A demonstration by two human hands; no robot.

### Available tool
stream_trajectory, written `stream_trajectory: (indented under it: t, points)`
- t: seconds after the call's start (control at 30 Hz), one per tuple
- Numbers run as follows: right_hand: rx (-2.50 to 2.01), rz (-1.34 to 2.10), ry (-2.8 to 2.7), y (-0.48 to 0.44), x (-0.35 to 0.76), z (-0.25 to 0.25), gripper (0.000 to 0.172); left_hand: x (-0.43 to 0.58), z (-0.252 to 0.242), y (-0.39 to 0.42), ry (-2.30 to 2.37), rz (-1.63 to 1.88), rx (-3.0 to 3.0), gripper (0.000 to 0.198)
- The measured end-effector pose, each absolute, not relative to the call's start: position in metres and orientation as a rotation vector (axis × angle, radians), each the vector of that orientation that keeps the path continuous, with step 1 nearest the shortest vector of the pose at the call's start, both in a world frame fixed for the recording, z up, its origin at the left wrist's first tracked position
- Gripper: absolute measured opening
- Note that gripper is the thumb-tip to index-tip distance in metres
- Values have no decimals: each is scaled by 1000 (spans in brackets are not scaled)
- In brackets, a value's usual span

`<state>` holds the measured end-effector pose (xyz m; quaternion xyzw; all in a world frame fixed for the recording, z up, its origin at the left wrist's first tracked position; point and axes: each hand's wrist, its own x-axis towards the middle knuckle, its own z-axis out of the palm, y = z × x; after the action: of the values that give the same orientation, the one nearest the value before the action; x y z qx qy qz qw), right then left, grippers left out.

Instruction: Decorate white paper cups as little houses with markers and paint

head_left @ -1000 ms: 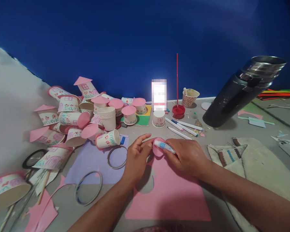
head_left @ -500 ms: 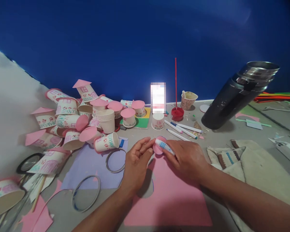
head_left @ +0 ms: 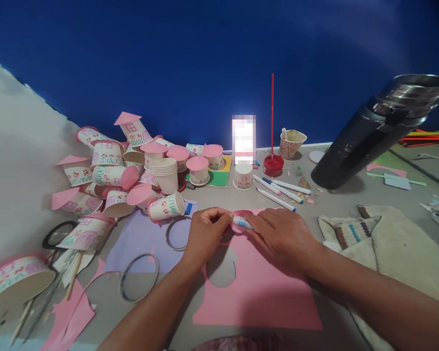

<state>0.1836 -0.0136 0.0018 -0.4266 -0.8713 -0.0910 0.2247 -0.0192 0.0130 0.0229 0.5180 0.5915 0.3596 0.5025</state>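
My right hand grips a small white glue tube, its tip pointing left toward my left hand. The left fingers are curled and pinch a small pink paper disc at its edge; most of the disc is hidden behind the tube and fingers. Both hands rest over a pink paper sheet that has a round hole cut out of it.
Decorated paper cups with pink lids pile up at the left, with a plain cup stack. Metal rings lie on lilac paper. Markers, a red lid with a stick, a black steel flask and a cloth lie right.
The left fingers have curled from stretched out to a pinch at the disc, which has tilted flatter and shows less. The view has shifted slightly.
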Motion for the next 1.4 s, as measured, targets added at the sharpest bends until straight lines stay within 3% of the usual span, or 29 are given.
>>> stream_trajectory:
  t: [0.4,0.97,1.07,1.2,1.4]
  points:
    - [-1228,-229,-2306,-20,179,5,25,-16,26,9,1514,851,1349,30]
    - [-1252,18,-2185,-14,181,1,33,-17,21,9,1364,917,1374,20]
    - [-1274,39,-2173,-13,180,2,35,-17,23,9,1323,930,1308,38]
    - [-1276,24,-2168,-13,180,3,36,-17,24,9,1358,836,1428,33]
    - [-1246,-152,-2190,-18,176,2,31,-15,23,5,1419,811,1572,44]
